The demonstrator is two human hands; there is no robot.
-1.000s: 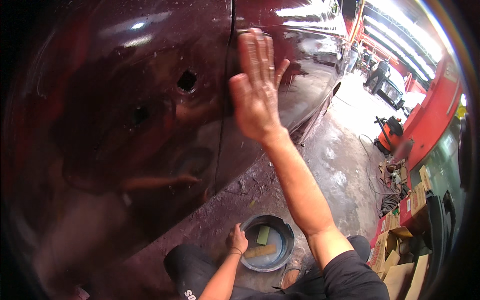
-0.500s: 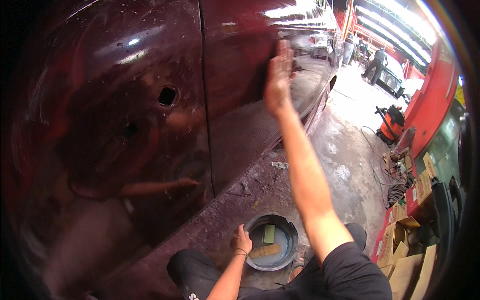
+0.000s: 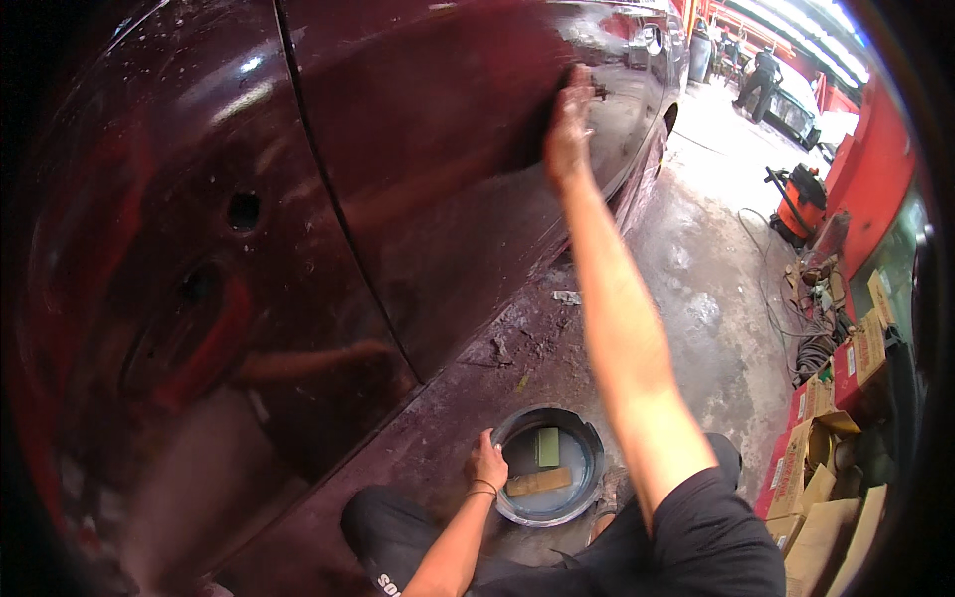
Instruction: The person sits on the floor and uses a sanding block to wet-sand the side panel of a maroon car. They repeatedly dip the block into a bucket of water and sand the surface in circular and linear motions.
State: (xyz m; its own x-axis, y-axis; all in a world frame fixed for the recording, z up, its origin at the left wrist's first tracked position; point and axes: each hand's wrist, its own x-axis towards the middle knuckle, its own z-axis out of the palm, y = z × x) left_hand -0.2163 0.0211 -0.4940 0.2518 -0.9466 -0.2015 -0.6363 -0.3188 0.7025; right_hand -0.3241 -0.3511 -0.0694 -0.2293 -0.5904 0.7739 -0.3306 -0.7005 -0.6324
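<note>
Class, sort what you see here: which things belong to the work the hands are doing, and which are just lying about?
In use: right hand flat on maroon car panel; left hand on bucket rim; green block; wooden piece.

Lying about: orange vacuum; cardboard boxes; hoses.

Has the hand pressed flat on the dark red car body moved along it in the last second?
Yes. The right hand has slid away from the vertical panel seam, toward the car's far end; earlier it lay right beside that seam.

Orange shop vacuum [image 3: 804, 202] and cardboard boxes [image 3: 818, 468] at right.
</note>
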